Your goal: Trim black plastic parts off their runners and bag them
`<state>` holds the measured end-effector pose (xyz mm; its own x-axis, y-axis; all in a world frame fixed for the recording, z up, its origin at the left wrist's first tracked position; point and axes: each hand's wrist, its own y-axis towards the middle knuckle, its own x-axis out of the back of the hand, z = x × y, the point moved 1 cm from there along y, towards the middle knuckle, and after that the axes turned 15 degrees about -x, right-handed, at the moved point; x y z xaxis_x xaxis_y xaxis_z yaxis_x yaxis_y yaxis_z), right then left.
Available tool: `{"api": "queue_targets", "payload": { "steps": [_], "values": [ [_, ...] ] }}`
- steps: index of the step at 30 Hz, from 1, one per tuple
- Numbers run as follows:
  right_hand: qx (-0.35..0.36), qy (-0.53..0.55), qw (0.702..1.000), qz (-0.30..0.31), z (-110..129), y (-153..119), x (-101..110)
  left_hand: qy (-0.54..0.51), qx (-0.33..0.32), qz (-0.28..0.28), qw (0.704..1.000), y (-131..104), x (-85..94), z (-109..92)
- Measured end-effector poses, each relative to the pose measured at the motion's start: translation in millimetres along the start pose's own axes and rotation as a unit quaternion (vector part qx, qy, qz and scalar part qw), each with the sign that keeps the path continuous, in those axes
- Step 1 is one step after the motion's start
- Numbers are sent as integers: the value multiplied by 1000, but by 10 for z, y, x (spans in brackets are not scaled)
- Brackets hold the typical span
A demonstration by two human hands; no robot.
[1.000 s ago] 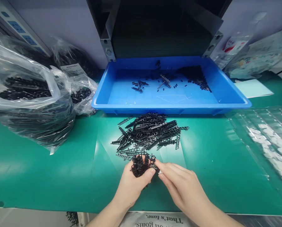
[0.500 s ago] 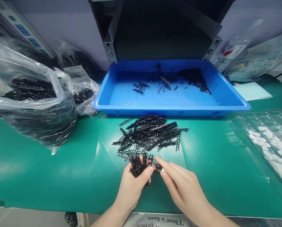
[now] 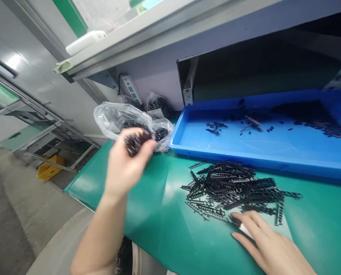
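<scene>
My left hand is closed around a bunch of small black plastic parts, raised in front of an open clear plastic bag with similar black pieces inside. Motion blurs this hand a little. Low on the right, my right hand pinches a small white item with a dark end, whose kind I cannot make out. Its fingertips are at the near edge of a loose pile of black toothed plastic strips on the green table mat.
Behind the pile stands a blue tray with scattered black bits and a small metal tool. A smaller clear bag sits against its left side. Over the table runs a shelf. A yellow crate is on the floor at left.
The view has swung left. My left hand has moved away from my right, carrying the bunch of black parts left to the bag. The right hand stays near the pile with the white item.
</scene>
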<state>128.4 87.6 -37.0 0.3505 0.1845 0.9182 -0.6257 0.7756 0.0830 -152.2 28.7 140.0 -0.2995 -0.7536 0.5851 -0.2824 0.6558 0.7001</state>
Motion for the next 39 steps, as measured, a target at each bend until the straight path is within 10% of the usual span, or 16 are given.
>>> {"api": "queue_targets", "payload": {
  "steps": [6, 8, 12, 14, 17, 20, 23, 30, 39],
  "values": [
    [-5, -3, 1000, 23, 127, 31, 86, 299, -48, 280, 911, 941, 346, 520],
    [-24, 8, 998, 49, 151, 45, 141, 331, -92, 232, 910, 948, 338, 518],
    [-80, 93, 987, 107, 159, 66, 288, 150, -135, 65, 977, 392, 112, 138],
    [-98, 139, 977, 129, 163, 54, 376, 4, -138, 141, 980, -48, -145, -115],
    [-99, 196, 966, 138, 190, 10, 496, -249, -17, 391, 886, -697, -611, -419],
    [-108, 239, 953, 149, 225, -34, 566, -402, 197, 479, 755, -1139, -933, -599],
    [-127, 275, 939, 159, 233, -60, 563, -479, 311, 456, 683, -1320, -1043, -690],
    [-134, 223, 959, 109, 204, -188, 475, -436, 370, 343, 745, -1423, -1031, -660],
    [-69, 112, 985, 113, 321, -222, 418, -462, 417, 328, 711, -1530, -1049, -696]
  ]
}}
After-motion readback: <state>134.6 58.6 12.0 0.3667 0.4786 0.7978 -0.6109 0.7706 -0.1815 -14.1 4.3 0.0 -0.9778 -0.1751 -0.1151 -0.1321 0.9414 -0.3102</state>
